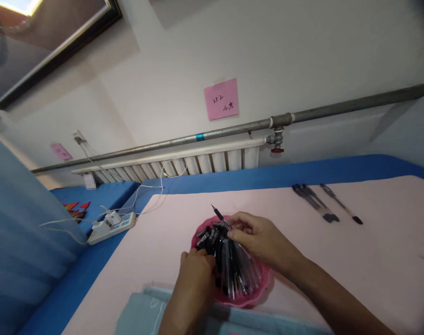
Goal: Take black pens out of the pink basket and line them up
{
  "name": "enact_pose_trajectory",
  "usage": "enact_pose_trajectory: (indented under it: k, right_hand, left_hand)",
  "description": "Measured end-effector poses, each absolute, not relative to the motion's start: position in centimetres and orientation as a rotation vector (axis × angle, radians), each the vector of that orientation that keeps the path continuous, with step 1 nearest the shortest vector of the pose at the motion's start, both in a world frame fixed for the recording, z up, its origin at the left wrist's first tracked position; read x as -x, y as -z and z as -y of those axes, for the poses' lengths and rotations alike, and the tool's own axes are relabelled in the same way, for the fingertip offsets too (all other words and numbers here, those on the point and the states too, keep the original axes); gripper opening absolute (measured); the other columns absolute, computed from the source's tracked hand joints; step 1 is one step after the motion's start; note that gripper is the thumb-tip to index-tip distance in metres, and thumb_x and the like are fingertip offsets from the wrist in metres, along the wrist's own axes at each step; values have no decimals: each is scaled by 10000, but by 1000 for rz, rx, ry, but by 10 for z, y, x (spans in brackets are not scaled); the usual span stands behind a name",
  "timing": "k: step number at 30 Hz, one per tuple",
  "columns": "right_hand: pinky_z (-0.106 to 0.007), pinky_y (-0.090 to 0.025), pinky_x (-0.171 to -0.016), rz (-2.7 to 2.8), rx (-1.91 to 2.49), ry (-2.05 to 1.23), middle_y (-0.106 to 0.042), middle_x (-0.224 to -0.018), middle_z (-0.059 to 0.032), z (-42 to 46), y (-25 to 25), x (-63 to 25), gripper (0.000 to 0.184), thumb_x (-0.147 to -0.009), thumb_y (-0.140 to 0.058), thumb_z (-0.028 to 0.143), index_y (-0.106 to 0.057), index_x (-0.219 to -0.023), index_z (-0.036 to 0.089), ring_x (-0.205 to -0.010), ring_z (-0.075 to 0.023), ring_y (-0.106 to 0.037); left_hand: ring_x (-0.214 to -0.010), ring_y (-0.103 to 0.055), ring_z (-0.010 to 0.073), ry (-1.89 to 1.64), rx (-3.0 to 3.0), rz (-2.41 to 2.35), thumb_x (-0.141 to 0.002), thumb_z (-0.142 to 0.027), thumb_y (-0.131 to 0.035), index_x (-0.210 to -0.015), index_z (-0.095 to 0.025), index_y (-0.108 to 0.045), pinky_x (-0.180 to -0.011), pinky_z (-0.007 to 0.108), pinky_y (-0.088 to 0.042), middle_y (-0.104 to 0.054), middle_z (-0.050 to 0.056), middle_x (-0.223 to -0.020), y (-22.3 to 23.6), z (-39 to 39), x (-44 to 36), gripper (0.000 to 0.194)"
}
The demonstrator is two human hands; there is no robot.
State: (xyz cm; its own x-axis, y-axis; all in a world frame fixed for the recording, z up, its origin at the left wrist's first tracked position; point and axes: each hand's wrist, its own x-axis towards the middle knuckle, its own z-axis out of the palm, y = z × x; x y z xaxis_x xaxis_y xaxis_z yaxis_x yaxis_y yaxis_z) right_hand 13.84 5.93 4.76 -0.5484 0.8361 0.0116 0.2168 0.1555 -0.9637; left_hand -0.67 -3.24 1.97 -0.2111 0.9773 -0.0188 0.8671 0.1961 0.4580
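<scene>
A pink scalloped bowl (267,281) stands on the pale pink sheet, full of clear pen barrels (229,274) and dark pen caps (205,237). Over its far rim, my right hand (259,235) pinches a pen (218,214) whose bare tip points up and to the left. My left hand (197,270) reaches in at the bowl's near left side, fingers curled down among the pen parts. Its fingertips are hidden, so what they grip cannot be made out. Several capped pens (313,203) lie to the right, with one pen (341,203) a little apart.
Light blue cloth (142,311) lies along the near edge. A white power strip (112,228) with plugs and cables sits at the left on the blue table cover (76,274). Behind the table are a radiator (205,163) and a metal pipe (156,147).
</scene>
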Motion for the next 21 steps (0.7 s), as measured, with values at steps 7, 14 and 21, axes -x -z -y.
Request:
enact_pose_trajectory:
  k: [7, 14, 21]
  right_hand:
    - [-230, -378, -541, 1842, 1004, -1429, -563, -647, 33, -58, -48, -136, 160, -667, -565, 233, -628, -810, 197, -594, -123, -507]
    - [-236, -376, -553, 1830, 990, -1441, -545, -635, 35, -55, -53, -137, 150, -669, -559, 224, -626, -800, 193, -599, -126, -491]
    - [-251, -391, -590, 1822, 991, -1449, -579, -676, 21, -56, -52, -137, 162, -674, -560, 219, -625, -820, 191, -640, -141, -521]
  left_hand:
    - [-864, -536, 317, 27, -1852, -2206, -606, -200, -528, -714, -212, -728, -740, 415, -306, -667, 143, -859, -21, 28, -5, 228]
    - [-857, -539, 353, 37, -1840, -2229, -587, -146, -552, -709, -147, -736, -760, 462, -297, -673, 209, -815, -27, 25, -16, 221]
    - [-862, -540, 371, -630, -1467, -2163, -458, -15, -561, -349, -178, -568, -855, 497, -211, -625, 146, -564, -17, 28, -14, 196]
